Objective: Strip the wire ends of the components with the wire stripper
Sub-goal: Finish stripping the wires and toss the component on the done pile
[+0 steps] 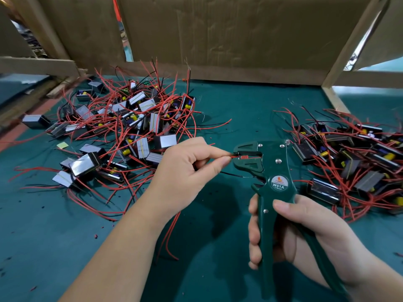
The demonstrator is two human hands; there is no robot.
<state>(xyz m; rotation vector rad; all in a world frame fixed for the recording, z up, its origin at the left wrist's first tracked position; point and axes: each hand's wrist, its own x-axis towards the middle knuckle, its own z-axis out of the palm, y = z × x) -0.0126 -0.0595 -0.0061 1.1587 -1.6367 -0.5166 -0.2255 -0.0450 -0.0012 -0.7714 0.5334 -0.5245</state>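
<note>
A tangled heap of boxy, shiny components is seen at left, another heap at right; the green mat is closed behind by cardboard; between the heaps a red wire is pinched by the left hand, its end laid inside the green wire stripper, gripped by the right hand.

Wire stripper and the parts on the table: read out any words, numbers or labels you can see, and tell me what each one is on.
"W01A": on the round label on the wire stripper.
The smaller line under it: too small to read.
The orange mark above it: a logo, no letters legible.
On the components in both piles: nothing readable.
</note>
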